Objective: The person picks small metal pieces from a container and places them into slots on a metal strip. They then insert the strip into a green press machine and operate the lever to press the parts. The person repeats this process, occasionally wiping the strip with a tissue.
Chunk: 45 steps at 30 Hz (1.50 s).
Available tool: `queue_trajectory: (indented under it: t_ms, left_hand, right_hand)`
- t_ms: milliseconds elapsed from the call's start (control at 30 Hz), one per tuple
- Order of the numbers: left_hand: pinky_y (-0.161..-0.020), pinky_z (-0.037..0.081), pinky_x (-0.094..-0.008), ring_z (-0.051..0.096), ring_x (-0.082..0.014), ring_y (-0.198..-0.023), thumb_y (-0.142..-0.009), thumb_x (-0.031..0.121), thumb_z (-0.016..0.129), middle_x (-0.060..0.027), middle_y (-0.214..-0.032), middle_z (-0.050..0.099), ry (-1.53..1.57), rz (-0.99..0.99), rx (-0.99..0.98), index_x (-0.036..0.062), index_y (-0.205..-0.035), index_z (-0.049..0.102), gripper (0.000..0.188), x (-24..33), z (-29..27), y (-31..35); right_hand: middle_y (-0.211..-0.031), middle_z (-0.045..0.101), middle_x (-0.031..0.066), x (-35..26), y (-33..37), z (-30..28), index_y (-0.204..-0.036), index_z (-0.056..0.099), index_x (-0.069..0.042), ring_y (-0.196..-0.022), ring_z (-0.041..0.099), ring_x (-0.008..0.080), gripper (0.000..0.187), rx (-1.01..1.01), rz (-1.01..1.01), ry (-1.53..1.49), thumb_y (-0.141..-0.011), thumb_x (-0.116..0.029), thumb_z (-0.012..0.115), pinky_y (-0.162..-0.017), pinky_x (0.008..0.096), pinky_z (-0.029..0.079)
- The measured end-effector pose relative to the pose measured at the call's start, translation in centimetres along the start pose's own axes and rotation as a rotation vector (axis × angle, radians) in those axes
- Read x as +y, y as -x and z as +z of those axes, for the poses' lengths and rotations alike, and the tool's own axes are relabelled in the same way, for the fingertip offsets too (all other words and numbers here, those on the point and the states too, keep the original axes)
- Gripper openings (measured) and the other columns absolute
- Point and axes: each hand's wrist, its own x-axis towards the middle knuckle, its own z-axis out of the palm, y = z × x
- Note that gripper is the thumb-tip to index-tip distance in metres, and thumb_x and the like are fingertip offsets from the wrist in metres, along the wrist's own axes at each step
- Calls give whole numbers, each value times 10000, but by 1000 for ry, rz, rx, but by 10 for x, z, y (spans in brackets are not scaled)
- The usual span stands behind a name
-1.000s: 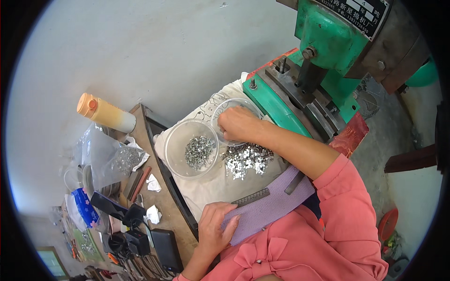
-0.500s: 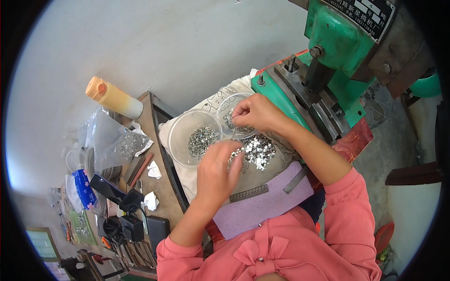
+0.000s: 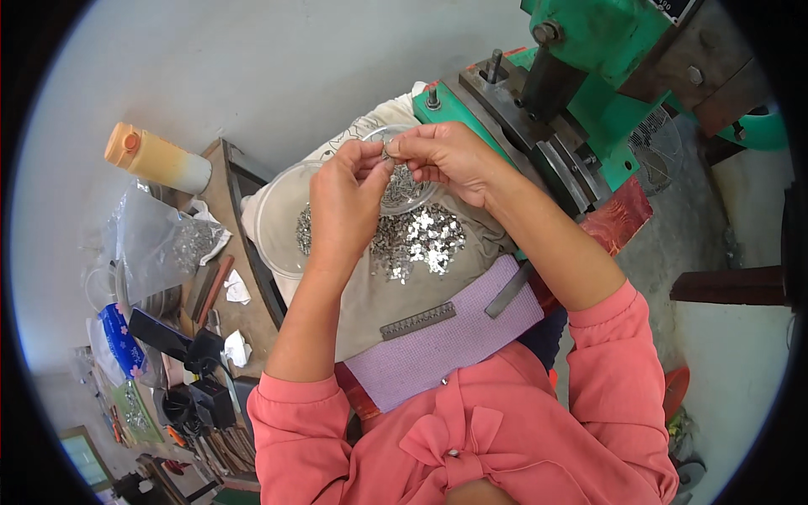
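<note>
Fingertips together, my left hand [image 3: 347, 198] and my right hand [image 3: 454, 162] meet over a small clear round tub [image 3: 407, 210]. Both are pinched closed around something tiny and metallic-looking, mostly covered by the fingers. Thin metal pieces [image 3: 402, 188] lie in that tub. Partly behind my left hand stands a larger translucent tub [image 3: 273, 220], with small shiny metal parts [image 3: 304, 231] in it. Just below the tubs, a loose heap of flat silvery metal pieces [image 3: 433, 240] is spread on the beige cloth [image 3: 337, 337].
A green press [image 3: 581, 42] stands at the right. Closer to me, a notched dark strip [image 3: 418, 321] and a plain metal strip [image 3: 509, 290] lie by a purple mat [image 3: 446, 345]. The left bench holds an orange-lidded bottle [image 3: 160, 158], a plastic bag [image 3: 151, 231] and a phone [image 3: 160, 335].
My left hand has moved up from beside the heap to meet my right hand. The right hand has risen from the small tub's contents. The whole view has shifted slightly.
</note>
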Motion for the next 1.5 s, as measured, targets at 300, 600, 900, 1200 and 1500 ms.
queue_trajectory:
  t_ms: [300, 600, 900, 1200, 1500]
  left_hand:
    - [-692, 542, -319, 712, -175, -709, -866, 75, 670, -121, -777, 742, -109, -33, 26, -17, -881, 721, 106, -4, 0, -7]
    - [-676, 537, -301, 683, -138, -687, -870, 80, 678, -85, -752, 719, -4, -56, 30, -22, -844, 645, 111, 2, -5, -9]
    - [-726, 558, -241, 683, -114, -783, -933, 14, 666, -103, -895, 720, 485, -187, -24, -54, -950, 658, 70, 14, -8, -6]
    - [-713, 566, -262, 697, -125, -756, -921, 22, 674, -117, -858, 728, 301, -121, -8, -70, -972, 675, 105, 5, -5, -6]
    - [-848, 575, -304, 729, -165, -920, -909, 27, 706, -119, -966, 745, -191, 68, 37, -45, -1089, 699, 194, 19, -20, 38]
  right_hand:
    - [-905, 701, 20, 4, 3, 4, -1102, 702, 6, -742, 612, 63, 217, 38, 8, 108, -992, -178, 661, -679, 215, 551]
    - [-822, 712, 33, 9, 8, 18, -1113, 750, 4, -668, 609, 72, 278, 68, -221, 330, -998, -228, 646, -583, 248, 555]
    - [-850, 710, 2, 4, 8, 16, -1011, 769, -17, -688, 549, 54, 238, 108, -113, -95, -913, -233, 772, -600, 211, 479]
    - [-813, 712, 7, 0, 6, 17, -959, 773, -16, -702, 579, 52, 196, 158, -219, 130, -913, -206, 768, -584, 215, 461]
    - [-767, 716, 9, 5, 7, 14, -942, 779, -11, -673, 643, 55, 196, 203, -228, 299, -912, -204, 765, -578, 216, 484]
